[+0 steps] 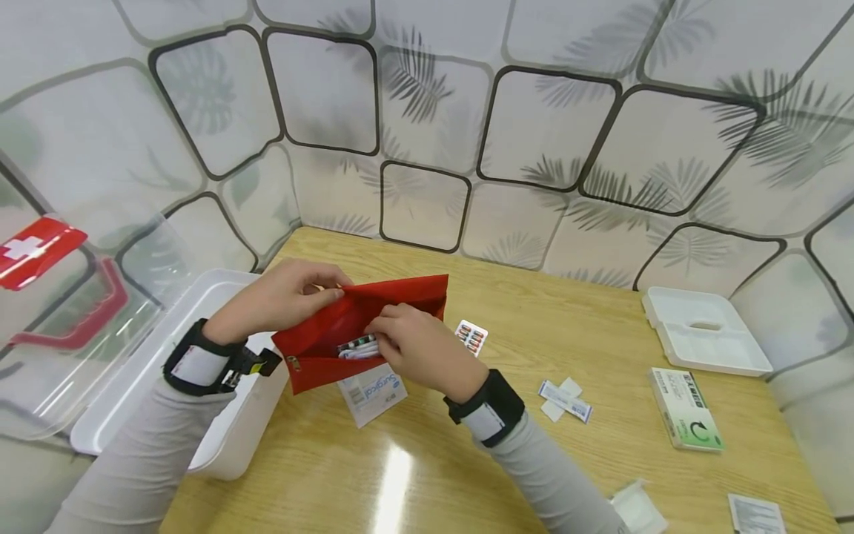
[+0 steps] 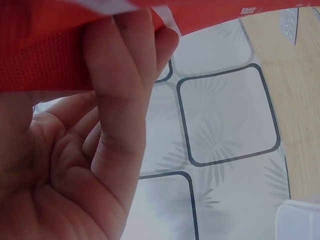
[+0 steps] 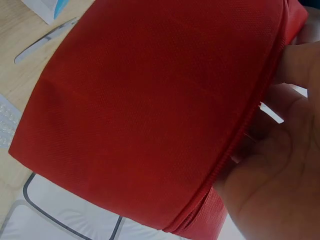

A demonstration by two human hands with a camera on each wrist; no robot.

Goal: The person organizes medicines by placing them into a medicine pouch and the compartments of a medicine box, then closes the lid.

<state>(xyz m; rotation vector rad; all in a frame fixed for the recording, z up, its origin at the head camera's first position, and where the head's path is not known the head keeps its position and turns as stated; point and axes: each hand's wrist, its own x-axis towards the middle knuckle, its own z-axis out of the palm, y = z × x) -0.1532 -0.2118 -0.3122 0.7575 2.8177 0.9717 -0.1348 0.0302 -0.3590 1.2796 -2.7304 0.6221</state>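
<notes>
A red zip pouch is held up above the table with its mouth spread. My left hand pinches the pouch's upper edge near its left end; the left wrist view shows that hand's fingers against the red fabric. Into the mouth reaches my right hand, its fingertips partly hidden inside. Beside it, white folded items with a dark-striped edge show in the pouch. In the right wrist view the pouch's front covers most of the scene, and whether those fingers grip anything is hidden.
Left stands a white box with a clear lid raised. A surgical packet lies under the pouch, a capsule blister beyond it. Rightward are small packets, a medicine box, a white tray and another sachet.
</notes>
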